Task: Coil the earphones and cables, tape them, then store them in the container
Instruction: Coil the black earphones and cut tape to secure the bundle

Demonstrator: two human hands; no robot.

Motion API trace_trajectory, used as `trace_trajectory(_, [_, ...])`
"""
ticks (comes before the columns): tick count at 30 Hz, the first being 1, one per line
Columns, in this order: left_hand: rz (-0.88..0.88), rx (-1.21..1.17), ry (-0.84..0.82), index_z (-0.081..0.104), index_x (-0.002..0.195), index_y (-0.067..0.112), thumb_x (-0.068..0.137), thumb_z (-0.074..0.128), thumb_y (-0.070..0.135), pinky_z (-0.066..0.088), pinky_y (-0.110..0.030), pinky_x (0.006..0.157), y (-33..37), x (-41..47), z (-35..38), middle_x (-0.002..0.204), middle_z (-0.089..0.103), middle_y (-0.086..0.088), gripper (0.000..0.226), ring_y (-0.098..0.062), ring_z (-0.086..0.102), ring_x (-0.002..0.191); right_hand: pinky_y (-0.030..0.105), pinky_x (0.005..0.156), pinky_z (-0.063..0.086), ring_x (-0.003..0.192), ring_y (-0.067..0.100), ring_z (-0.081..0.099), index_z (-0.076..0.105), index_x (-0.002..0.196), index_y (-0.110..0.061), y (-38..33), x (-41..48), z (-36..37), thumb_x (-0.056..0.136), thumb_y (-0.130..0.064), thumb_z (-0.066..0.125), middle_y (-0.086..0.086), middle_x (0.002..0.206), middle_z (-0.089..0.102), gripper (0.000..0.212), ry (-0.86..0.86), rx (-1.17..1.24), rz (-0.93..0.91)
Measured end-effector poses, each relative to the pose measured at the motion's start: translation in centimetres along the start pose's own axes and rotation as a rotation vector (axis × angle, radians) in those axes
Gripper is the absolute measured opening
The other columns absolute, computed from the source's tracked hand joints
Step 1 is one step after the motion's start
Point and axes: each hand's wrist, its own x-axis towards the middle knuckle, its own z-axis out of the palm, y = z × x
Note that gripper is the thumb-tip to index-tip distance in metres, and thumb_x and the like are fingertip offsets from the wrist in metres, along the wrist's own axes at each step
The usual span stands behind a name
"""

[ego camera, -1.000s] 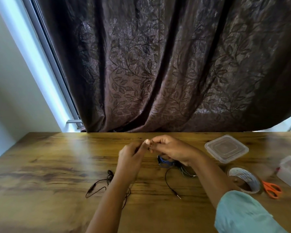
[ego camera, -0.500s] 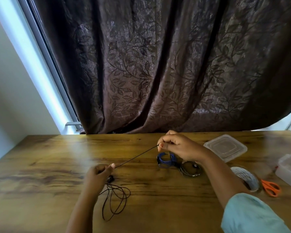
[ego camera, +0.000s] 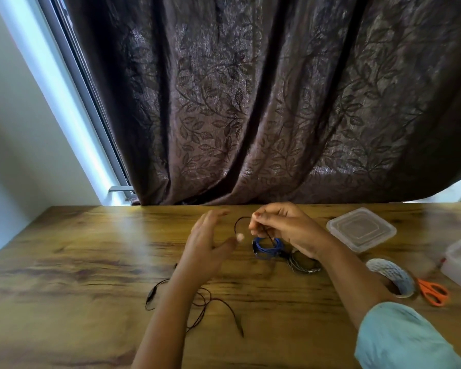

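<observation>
Right hand (ego camera: 285,230): raised just above the counter (ego camera: 77,262), thumb and fingertips pinching the black earphone cable (ego camera: 235,227) near one end. A short arc of cable bows out leftward from that pinch.

Left hand (ego camera: 210,246): open, fingers straight, palm turned toward the right hand, gripping nothing. It is motion-blurred, so we cannot say whether the thumb tip touches the arc.

The remaining cable lies slack on the counter under the left forearm, in loose crossing loops, with the inline remote (ego camera: 151,291) at their left edge. Under the right hand sit a blue coil (ego camera: 266,249) and a grey coil (ego camera: 302,265), just beside each other.

We judge the step in hand to be the first turns of coiling the earphones. Notes for doing it well:
- Use the right pinch as the fixed anchor and let the left hand feed.
- Lift the slack clear of its crossing loops before drawing it in, or it may knot.
- Let the cable slide through the left fingers so that twist runs out.
- Match each turn to the first arc.

Tape roll (ego camera: 386,267) and scissors (ego camera: 433,290) lie near the right forearm. The container (ego camera: 458,265) stands at the right edge, with its lid (ego camera: 361,229) off and lying apart.
</observation>
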Motion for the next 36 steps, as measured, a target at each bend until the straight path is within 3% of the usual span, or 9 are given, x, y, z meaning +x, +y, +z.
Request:
trace_trajectory(2, [0.107,-0.058,-0.078,0.051,0.125,0.02,0.086,0.064,0.021,0.044,-0.02,0.092,1.2,0.5,1.1,0.121,0.055,0.011,0.042,-0.001,0.05,0.11,0.021,0.074,0.052,0.076,0.011,0.066,0.072,0.083,-0.014,0.1,-0.1,0.5,0.09,-0.011,0.06,0.0,0.074,0.07,0.013,-0.02,-0.015,-0.015])
trace_trajectory(6, [0.042,-0.246,-0.137,0.062,0.091,0.02,0.091,0.057,0.017,0.042,-0.021,0.056,1.0,0.7,1.7,0.071,0.057,0.01,0.006,-0.008,0.052,0.062,0.021,0.066,0.055,0.072,0.012,0.065,0.071,0.089,-0.009,0.1,-0.2,0.0,0.089,-0.002,0.06,0.005,0.075,0.068,0.013,0.023,0.01,-0.016])
trace_trajectory(11, [-0.268,-0.535,-0.152,0.06,0.08,0.016,0.092,0.05,0.029,0.031,-0.022,0.047,-1.1,0.2,-0.6,0.058,0.043,0.005,0.021,-0.01,0.036,0.05,0.016,0.043,0.033,0.048,0.004,0.04,0.071,0.091,-0.014,1.0,-0.4,-1.7,0.095,-0.003,0.05,-0.004,0.083,0.07,0.024,0.195,-0.02,-0.029])
trace_trajectory(15, [-0.32,-1.129,-0.289,0.06,0.08,0.011,0.089,0.056,0.031,0.027,-0.016,0.039,-0.7,-0.4,-1.9,0.053,0.042,0.004,0.022,-0.004,0.034,0.038,0.019,0.044,0.031,0.048,0.006,0.038,0.069,0.1,-0.021,1.1,0.0,-1.6,0.096,-0.007,0.051,-0.001,0.084,0.071,0.022,0.287,-0.106,-0.057])
trace_trajectory(18, [-0.264,-1.462,-0.201,0.063,0.09,0.01,0.087,0.061,0.022,0.043,-0.015,0.04,1.7,-0.2,-1.4,0.059,0.054,0.003,0.013,-0.004,0.052,0.044,0.026,0.048,0.037,0.051,0.014,0.045,0.069,0.09,-0.03,1.8,0.7,0.4,0.097,-0.016,0.052,-0.005,0.073,0.069,0.023,0.345,-0.248,-0.07])
trace_trajectory(21, [-0.275,-1.589,0.081,0.061,0.107,0.007,0.097,0.038,0.013,0.059,-0.022,0.063,3.3,1.1,-1.1,0.084,0.072,-0.006,0.026,-0.013,0.071,0.076,0.029,0.054,0.039,0.053,0.011,0.049,0.066,0.087,-0.031,2.7,0.7,3.4,0.098,-0.027,0.048,-0.006,0.059,0.058,0.021,0.257,-0.416,-0.058])
trace_trajectory(25, [-0.301,-1.493,0.382,0.054,0.12,0.008,0.1,0.035,0.011,0.054,-0.029,0.089,1.9,2.2,-0.8,0.117,0.067,-0.01,0.027,-0.018,0.063,0.111,0.03,0.05,0.033,0.05,0.01,0.044,0.063,0.09,-0.03,3.7,-0.1,6.5,0.099,-0.033,0.044,-0.008,0.056,0.049,0.022,0.075,-0.554,-0.026])
trace_trajectory(30, [-0.302,-0.797,0.528,0.064,0.104,0.019,0.098,0.042,0.008,0.045,-0.023,0.095,-1.3,1.4,-1.0,0.107,0.068,0.004,0.026,-0.005,0.06,0.103,0.022,0.052,0.037,0.056,-0.002,0.052,0.066,0.088,-0.025,2.6,-1.7,5.8,0.1,-0.034,0.043,-0.014,0.064,0.053,0.027,-0.089,-0.772,0.004])
trace_trajectory(36, [-0.202,-0.213,0.069,0.067,0.098,0.024,0.095,0.048,0.009,0.048,-0.031,0.095,-3.3,0.1,-4.3,0.1,0.071,0.004,0.025,-0.007,0.064,0.099,0.012,0.049,0.032,0.053,-0.009,0.05,0.066,0.085,-0.027,-1.0,-3.6,2.2,0.098,-0.032,0.049,-0.027,0.062,0.058,0.022,-0.075,-0.74,-0.008])
